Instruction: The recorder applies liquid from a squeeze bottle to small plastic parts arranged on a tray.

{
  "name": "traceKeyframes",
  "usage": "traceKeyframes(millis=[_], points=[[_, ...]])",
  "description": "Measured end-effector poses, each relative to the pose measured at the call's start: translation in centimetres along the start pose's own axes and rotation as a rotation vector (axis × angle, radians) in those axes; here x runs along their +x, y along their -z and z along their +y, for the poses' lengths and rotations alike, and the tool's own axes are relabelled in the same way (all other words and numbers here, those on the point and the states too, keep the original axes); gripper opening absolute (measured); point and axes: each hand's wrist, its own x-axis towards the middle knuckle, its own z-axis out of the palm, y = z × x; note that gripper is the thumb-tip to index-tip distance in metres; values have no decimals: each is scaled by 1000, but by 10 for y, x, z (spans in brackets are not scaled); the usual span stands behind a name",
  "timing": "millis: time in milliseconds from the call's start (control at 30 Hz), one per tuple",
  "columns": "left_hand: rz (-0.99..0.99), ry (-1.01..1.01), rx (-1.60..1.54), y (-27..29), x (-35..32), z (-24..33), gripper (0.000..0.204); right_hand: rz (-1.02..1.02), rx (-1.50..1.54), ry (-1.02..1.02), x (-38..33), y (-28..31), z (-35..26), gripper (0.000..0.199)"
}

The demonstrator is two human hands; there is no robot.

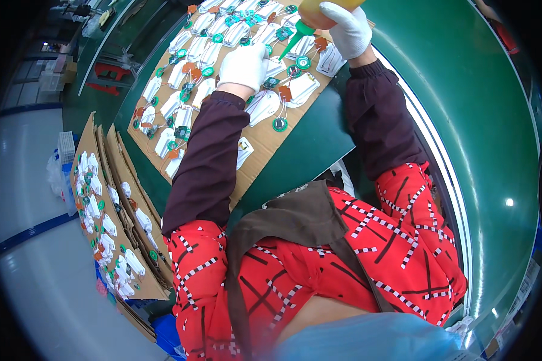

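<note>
1. The right hand (349, 33), in a white glove, is closed around a yellow bottle (328, 11) beyond the right edge of the cardboard sheet (262, 142).
2. The bottle's green nozzle (296, 41) slants down and leftward, its tip just above or touching a white piece (275, 67); which of the two cannot be told.
3. The left hand (244, 67), also gloved, is partly curled just left of that piece, fingertips near the nozzle tip. Whether it grips anything cannot be told.
4. The upper edge of the view cuts off the bottle and the sheet's far end. The left hand and the dark left sleeve (208, 150) cover some of the wired white pieces.
5. Pieces crowd the sheet on both sides of the left hand, leaving narrow cardboard gaps.
6. Green table (316, 135) shows between the sheet's near right edge and the person's body; left of the left sleeve stand upright cardboard panels (150, 292).
</note>
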Motion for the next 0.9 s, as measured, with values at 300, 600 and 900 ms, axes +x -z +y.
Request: traceKeyframes(millis=[300, 600, 900], points=[[-18, 57, -75, 5, 6, 0, 21, -137, -486, 99, 0, 18, 37, 44], [-82, 83, -167, 13, 2, 6, 33, -182, -509, 84, -13, -15, 8, 71], [-63, 95, -85, 6, -3, 5, 53, -150, -336, -1, -15, -24, 2, 68]])
